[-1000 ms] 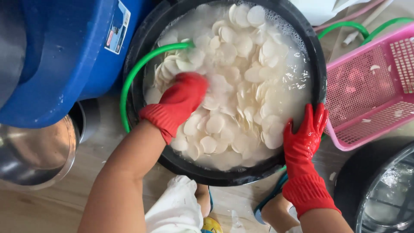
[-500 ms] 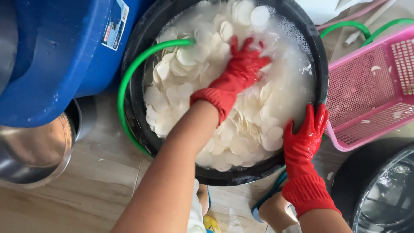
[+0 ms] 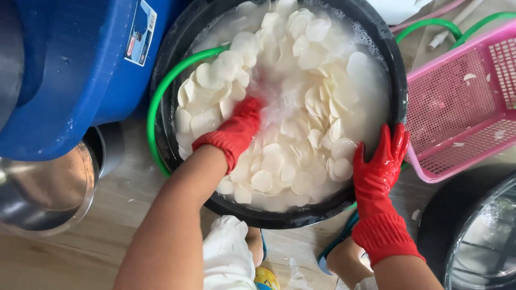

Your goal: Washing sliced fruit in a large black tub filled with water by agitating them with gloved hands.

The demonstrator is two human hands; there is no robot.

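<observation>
A big black basin (image 3: 395, 80) holds cloudy water and several round white slices (image 3: 301, 139). My left hand (image 3: 236, 131), in a red rubber glove, is plunged among the slices near the basin's middle; its fingertips are under the water and hidden. My right hand (image 3: 379, 172), also in a red glove, grips the basin's right rim with fingers spread over the edge. A green hose (image 3: 161, 96) curves over the left rim into the water.
A blue plastic drum (image 3: 70, 70) stands at the left with a steel bowl (image 3: 48, 188) below it. A pink mesh basket (image 3: 462, 102) sits to the right, another dark basin (image 3: 473, 236) at lower right. My feet in sandals are on the wooden floor below.
My left hand swept from the basin's left side up toward the far middle, then pulled back and sank into the slices. My right hand stayed on the rim.
</observation>
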